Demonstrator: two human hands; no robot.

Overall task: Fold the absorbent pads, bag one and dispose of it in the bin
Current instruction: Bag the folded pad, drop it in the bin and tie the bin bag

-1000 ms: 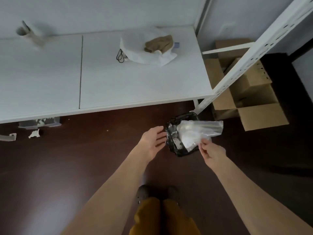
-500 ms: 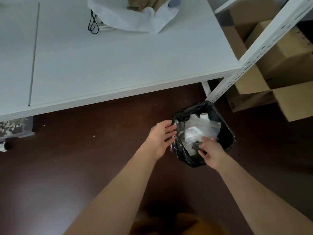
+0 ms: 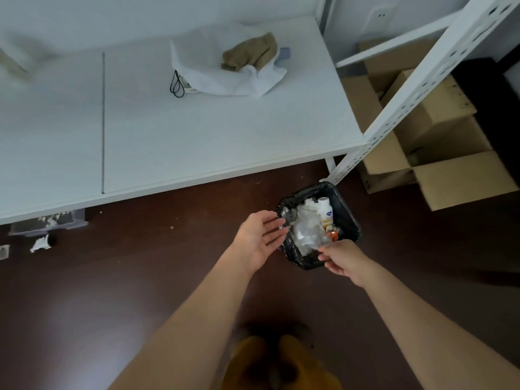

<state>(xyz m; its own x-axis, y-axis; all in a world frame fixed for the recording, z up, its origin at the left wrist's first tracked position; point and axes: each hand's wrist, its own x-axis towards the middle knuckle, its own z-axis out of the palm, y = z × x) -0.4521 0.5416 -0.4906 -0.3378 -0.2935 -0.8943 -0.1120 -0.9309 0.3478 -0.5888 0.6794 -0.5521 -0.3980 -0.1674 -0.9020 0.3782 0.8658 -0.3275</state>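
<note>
Closest to us, at the bottom of the view, we see our blurred mustard-coloured trouser legs (image 3: 281, 364) above the dark brown floor (image 3: 112, 277), and both our bare forearms reaching forward from there. Our left hand (image 3: 260, 237) is spread open, palm turned up and inward, fingers straight, holding nothing; its fingertips sit right at the near left rim of the bin (image 3: 347, 218). Our right hand (image 3: 342, 258) hovers over the near edge of the bin with its fingers curled downward; we cannot tell whether they still pinch the corner of the clear plastic bag (image 3: 308, 232) or merely sit just beside it. That bag, with the white folded pad inside it, lies in the bin on top of the other rubbish, directly ahead of our right fingertips and just to the right of our left fingertips. Beside the bag, further in, lies a white bottle (image 3: 325, 211) with a printed label. The bin is lined with a black bag and stands on the floor by the foot of a white perforated shelf post (image 3: 416, 88). Cardboard boxes (image 3: 439, 153) sit to the right behind that post. Beyond the bin stretches the white table (image 3: 211, 130), and on its far part lies a white cloth sack (image 3: 225, 71) with a tan cloth (image 3: 249, 53) on it.
</note>
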